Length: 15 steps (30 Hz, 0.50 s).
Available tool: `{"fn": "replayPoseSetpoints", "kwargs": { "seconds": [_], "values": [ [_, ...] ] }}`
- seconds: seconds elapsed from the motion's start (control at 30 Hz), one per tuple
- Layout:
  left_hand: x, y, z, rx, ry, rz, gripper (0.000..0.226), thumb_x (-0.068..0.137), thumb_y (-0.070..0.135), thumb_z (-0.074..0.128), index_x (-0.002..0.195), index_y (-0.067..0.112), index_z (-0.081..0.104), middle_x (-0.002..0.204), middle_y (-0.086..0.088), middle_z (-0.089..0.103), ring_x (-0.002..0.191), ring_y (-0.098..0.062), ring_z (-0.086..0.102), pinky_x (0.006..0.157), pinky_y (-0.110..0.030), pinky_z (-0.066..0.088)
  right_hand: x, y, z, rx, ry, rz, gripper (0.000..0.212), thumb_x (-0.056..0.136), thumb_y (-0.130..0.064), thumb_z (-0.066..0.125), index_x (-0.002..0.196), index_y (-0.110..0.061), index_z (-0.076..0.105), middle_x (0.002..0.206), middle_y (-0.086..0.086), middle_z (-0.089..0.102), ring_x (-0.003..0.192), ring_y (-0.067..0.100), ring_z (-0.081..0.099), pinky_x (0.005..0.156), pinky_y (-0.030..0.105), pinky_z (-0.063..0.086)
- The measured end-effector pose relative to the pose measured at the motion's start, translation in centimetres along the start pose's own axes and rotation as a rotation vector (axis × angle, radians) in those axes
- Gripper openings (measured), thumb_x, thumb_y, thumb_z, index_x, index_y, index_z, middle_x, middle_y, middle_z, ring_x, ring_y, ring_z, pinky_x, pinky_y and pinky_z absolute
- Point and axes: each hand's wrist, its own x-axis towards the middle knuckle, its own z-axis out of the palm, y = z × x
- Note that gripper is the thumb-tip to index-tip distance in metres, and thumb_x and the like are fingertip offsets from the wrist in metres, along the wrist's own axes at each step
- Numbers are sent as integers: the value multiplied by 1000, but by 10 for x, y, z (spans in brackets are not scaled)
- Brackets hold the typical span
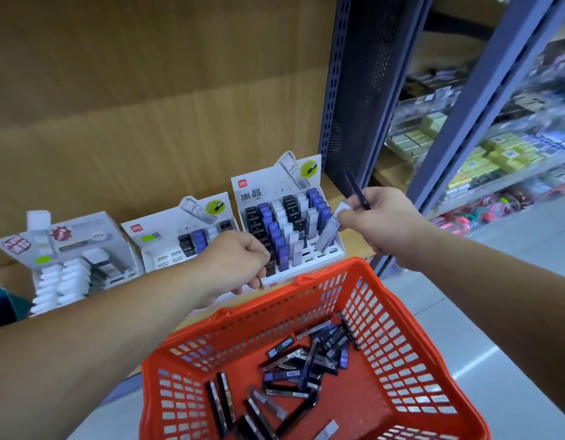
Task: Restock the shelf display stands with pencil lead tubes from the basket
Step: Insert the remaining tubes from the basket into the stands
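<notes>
My right hand [379,223] pinches a white tube [330,230] and a dark blue tube [355,188] over the right display stand [274,188]; my left hand [236,262] curls at its near edge, grip unclear. Slim black, blue and white tubes [290,366] lie loose in the orange basket [401,344] nearest me.

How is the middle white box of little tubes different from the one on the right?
The right-hand white cardboard display stand is nearly full of black, blue and white tubes; the middle white cardboard display stand holds only a few at the back. The middle stand's front slots are empty; the right-hand stand's bare slots are only at its front right. Both show a red logo and an HB 0.5 tube picture.
</notes>
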Motion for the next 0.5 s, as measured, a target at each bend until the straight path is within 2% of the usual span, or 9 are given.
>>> {"fn": "replayPoseSetpoints", "kwargs": {
  "seconds": [0.1, 0.2, 0.3, 0.43, 0.5],
  "values": [
    [7, -8, 0, 86, 13, 58, 16, 104, 17, 55, 97, 16, 69, 88, -5, 73, 66, -13, 67, 50, -24, 48, 17, 10, 6, -65, -3, -62, 15, 94, -13, 70, 83, -16, 60, 64, 2, 50, 37, 7, 35, 39, 19, 32],
    [12, -15, 0, 151, 16, 117, 15, 103, 19, 57, 96, 18, 70, 88, -5, 73, 67, -12, 70, 48, -17, 47, 32, 20, 15, -224, -82, -174, 10, 95, -14, 70, 88, -13, 63, 61, -4, 51, 42, 3, 43, 51, 21, 40],
    [16, -21, 1, 213, 8, 160, 13, 103, 21, 59, 96, 22, 69, 87, -5, 73, 72, -13, 73, 55, -26, 55, 47, 32, 22, -360, -138, -234, 17, 97, -14, 68, 84, -23, 61, 66, -6, 59, 53, 7, 51, 58, 25, 41],
    [20, -24, 4, 218, 45, 208, 13, 102, 21, 62, 94, 26, 70, 80, 0, 71, 72, -15, 73, 69, -37, 60, 59, 37, 23, -416, -13, -293, 15, 96, -18, 69, 84, -23, 63, 65, -7, 58, 51, 4, 54, 54, 24, 41],
    [23, -22, 5, 210, 77, 228, 15, 101, 19, 61, 93, 26, 71, 81, -1, 71, 71, -16, 72, 70, -36, 60, 63, 37, 21, -448, 13, -317, 17, 95, -19, 70, 80, -21, 62, 66, -9, 57, 52, 2, 57, 52, 21, 40]
  ]
}}
